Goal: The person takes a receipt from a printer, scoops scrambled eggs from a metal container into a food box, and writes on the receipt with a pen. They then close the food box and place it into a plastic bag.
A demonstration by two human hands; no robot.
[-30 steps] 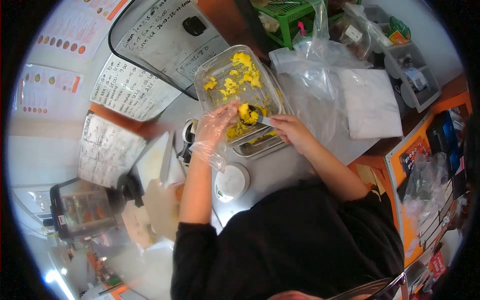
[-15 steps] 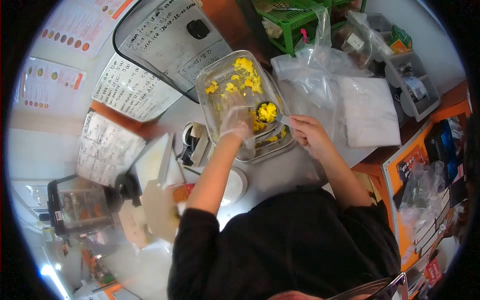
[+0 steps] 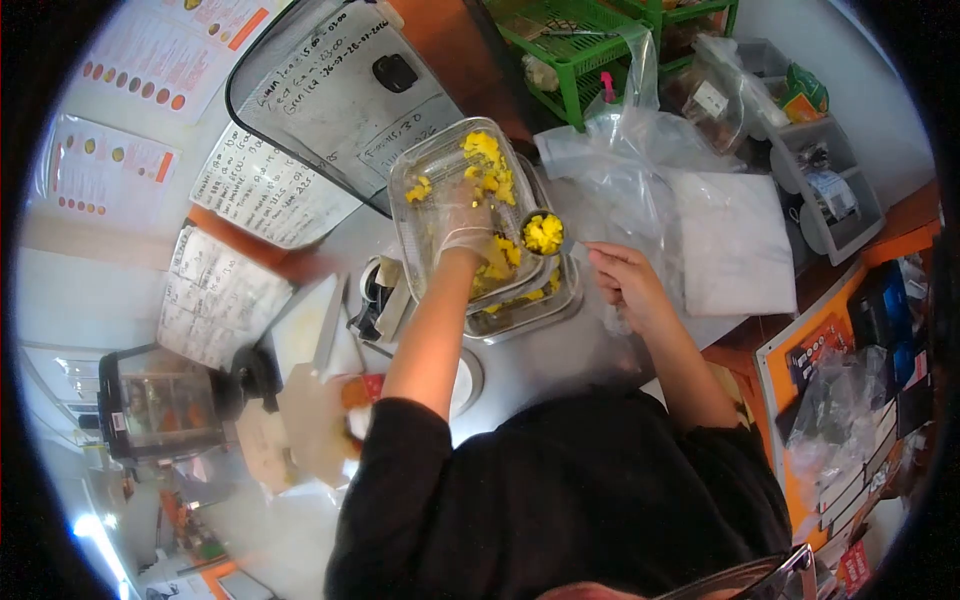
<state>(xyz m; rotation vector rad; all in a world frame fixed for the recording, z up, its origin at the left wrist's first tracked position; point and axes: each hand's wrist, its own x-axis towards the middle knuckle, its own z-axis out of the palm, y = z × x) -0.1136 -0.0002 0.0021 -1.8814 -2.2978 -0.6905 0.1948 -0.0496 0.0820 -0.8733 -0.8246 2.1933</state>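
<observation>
Lumpy yellow food [image 3: 543,234] filled the round scoop [image 3: 527,246] by the tray [image 3: 420,216], its handle [image 3: 579,252] clamped in the right hand [image 3: 624,283]. Inside the tray, the gloved left hand [image 3: 468,218] was blurred, its grip impossible to tell.

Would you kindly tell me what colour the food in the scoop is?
The food in the scoop is bright yellow, as the head view shows.

My feed came from the wearer's head, faced forward and steeply down, close above the black shirt [image 3: 570,490] at the bottom, metal counter [image 3: 530,370] mid-view, green crates [image 3: 590,48] at the top, wide round lens darkened my corners
</observation>
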